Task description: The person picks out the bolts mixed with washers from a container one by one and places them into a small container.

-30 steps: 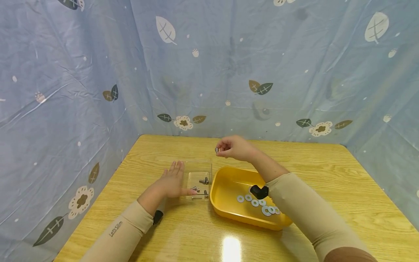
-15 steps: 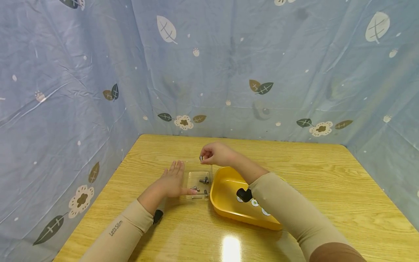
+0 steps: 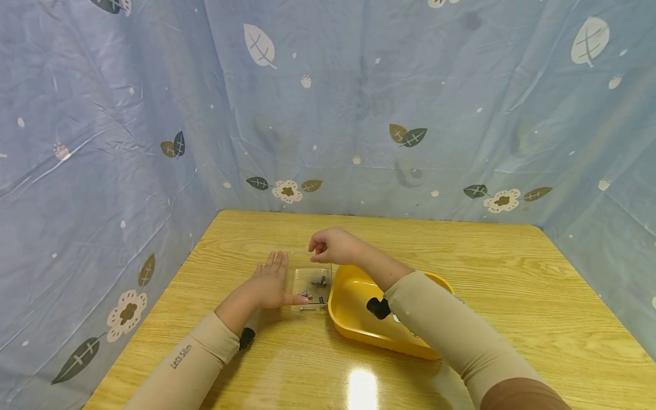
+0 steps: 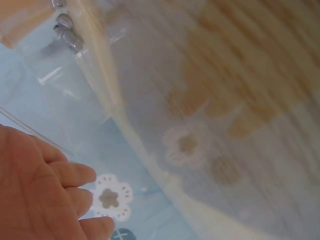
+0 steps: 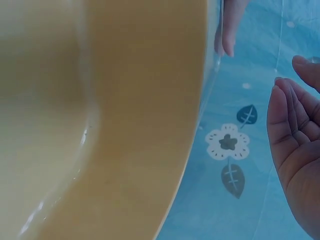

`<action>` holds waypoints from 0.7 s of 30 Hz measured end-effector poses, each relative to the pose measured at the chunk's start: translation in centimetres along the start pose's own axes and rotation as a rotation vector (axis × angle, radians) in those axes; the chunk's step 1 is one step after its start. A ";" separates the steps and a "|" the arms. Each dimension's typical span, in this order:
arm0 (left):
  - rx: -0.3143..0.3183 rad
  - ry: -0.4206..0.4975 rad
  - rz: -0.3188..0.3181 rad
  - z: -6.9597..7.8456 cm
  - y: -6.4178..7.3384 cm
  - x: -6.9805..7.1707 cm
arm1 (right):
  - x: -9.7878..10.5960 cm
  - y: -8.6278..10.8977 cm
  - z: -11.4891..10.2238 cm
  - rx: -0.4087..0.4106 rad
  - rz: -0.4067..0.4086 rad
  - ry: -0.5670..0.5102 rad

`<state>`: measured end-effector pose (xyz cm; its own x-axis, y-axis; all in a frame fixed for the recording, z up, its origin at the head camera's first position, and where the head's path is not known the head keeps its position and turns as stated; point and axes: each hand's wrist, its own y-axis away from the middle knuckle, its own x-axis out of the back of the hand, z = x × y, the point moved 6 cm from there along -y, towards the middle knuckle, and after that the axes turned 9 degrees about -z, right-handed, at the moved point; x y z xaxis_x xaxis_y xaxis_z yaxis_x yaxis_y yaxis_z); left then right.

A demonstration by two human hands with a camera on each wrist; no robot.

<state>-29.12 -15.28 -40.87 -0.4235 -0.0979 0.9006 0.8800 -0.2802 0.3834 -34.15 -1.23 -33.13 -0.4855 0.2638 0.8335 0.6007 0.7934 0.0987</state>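
Observation:
A clear plastic box (image 3: 302, 278) stands on the table with several small metal bolts (image 3: 320, 282) inside. My left hand (image 3: 266, 289) rests along the box's left side, fingers straight and thumb stretched across the near side. In the left wrist view, bolts (image 4: 70, 40) show through the clear wall. Above the far right part of the box is my right hand (image 3: 338, 247), nothing visible in its grasp. The right wrist view shows this hand (image 5: 300, 135) with a gap between thumb and bent fingers.
A yellow tray (image 3: 353, 336) sits directly right of the box. The right forearm crosses over it and hides most of the flat washers (image 3: 397, 319) inside. The wooden table (image 3: 287, 364) meets a blue patterned curtain (image 3: 333, 114) behind and at the sides.
My right hand has moved left and slightly down from beyond the yellow tray to above the clear box. The bolt it pinched is gone from its fingers. My left hand has stayed put.

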 end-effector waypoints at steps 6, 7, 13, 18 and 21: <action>0.003 -0.002 -0.011 0.0 0.0 0.0 | 0.2 0.4 0.1 0.000 0.009 -0.002; 0.004 -0.002 -0.011 0.0 -0.1 0.0 | 0.2 0.5 0.1 -0.001 0.012 -0.004; 0.001 -0.012 -0.011 0.2 -0.1 0.3 | 1.0 1.5 0.3 0.008 0.036 -0.008; 0.018 -0.056 -0.008 0.2 0.1 0.5 | 1.9 3.2 1.0 0.007 0.033 0.005; 0.032 -0.084 -0.005 0.2 0.2 1.0 | 2.7 4.8 2.1 -0.018 0.031 0.033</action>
<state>-29.31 -15.26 -39.89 -0.4100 -0.0159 0.9119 0.8847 -0.2500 0.3934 -33.91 4.47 -31.52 -0.4452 0.2694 0.8540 0.6265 0.7751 0.0821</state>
